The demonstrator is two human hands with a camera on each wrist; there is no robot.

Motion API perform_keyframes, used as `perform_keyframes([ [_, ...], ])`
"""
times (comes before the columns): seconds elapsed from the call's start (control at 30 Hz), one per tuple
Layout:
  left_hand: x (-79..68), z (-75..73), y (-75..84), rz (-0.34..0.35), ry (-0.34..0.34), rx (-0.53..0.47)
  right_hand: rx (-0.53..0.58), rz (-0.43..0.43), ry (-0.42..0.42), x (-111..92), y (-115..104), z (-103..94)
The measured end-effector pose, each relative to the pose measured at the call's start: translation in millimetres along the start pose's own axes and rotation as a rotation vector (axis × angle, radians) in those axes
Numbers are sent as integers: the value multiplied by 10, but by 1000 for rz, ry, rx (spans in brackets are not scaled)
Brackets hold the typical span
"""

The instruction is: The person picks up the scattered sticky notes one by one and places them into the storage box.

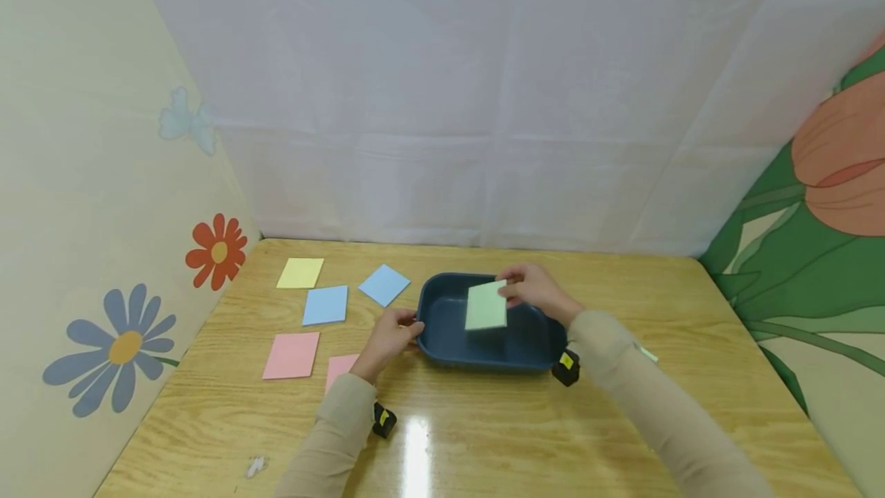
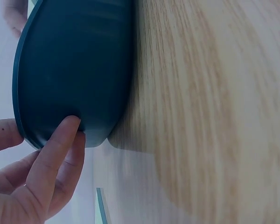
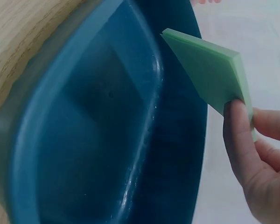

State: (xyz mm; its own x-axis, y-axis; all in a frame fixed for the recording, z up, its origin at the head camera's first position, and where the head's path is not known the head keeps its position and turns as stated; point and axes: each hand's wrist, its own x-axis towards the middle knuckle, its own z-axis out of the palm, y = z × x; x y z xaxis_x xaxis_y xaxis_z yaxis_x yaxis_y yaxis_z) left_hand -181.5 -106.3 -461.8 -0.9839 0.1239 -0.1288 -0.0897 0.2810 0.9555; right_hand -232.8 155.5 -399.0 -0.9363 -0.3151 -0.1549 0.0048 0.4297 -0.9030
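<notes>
A dark blue plastic basin point(image 1: 442, 352) stands on the wooden table. At its left end my left hand point(image 1: 391, 336) pinches the rim, thumb on one side and fingers against the outer wall point(image 2: 84, 70). My right hand point(image 1: 535, 290) holds a light green sticky note pad point(image 1: 486, 306) above the basin by one edge. In the right wrist view the pad point(image 3: 205, 65) is tilted, gripped between thumb and fingers, over the basin's bare interior point(image 3: 93, 140).
Left of the basin lie a yellow pad point(image 1: 300, 273), two blue pads point(image 1: 326, 305) and two pink pads point(image 1: 291, 355), one partly behind my left arm. A pale green edge point(image 1: 648, 354) shows beside my right sleeve. A white fabric backdrop point(image 1: 442, 98) rises behind the table.
</notes>
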Motion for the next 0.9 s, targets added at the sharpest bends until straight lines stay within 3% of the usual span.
perform_keyframes([
  [0.43, 20, -8, 7, 2, 13, 16, -101, 0, -61, 139, -32, 158],
  [0.67, 15, -5, 19, -10, 16, 11, -100, 4, -95, 192, 0, 297],
  [0.9, 25, 1, -2, -15, 9, 17, -92, -55, -152, 260, 142, 351],
])
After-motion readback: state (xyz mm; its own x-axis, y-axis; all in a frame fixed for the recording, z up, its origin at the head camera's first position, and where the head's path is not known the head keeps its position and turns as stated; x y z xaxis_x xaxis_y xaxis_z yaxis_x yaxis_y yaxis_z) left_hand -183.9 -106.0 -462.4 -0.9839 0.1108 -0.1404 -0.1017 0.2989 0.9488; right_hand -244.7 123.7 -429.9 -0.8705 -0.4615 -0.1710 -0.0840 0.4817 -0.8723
